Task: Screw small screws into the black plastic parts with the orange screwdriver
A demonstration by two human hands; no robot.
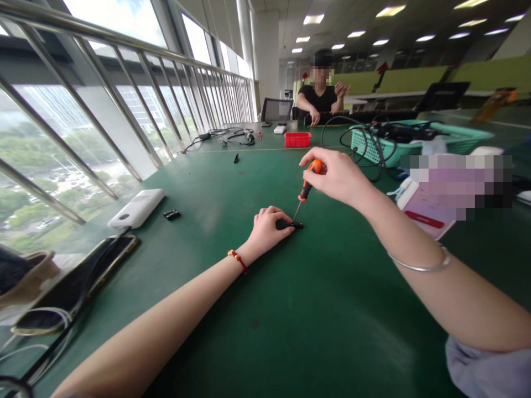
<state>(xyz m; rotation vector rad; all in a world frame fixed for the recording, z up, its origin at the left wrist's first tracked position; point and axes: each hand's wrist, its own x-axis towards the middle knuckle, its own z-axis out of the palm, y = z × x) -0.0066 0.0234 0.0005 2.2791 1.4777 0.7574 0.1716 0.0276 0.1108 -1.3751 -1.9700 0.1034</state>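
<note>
My right hand [329, 174] is closed around the orange and black handle of a screwdriver [306, 190]. The screwdriver leans slightly, and its thin metal shaft points down to a small black part [297, 225] on the green table. My left hand [270, 228] pinches that black part from the left and holds it against the tabletop. Whether the tip sits in a screw is too small to tell. To the left lies another small black piece [171, 214], and a further one [236, 158] lies farther back.
A white power bank [138, 209] and a phone [112, 249] with cables lie at left on the table [232, 342]. Farther back are a red tray [297, 136], black cables [232, 132] and a teal basket [375, 150]. A person [317, 97] sits at the far end.
</note>
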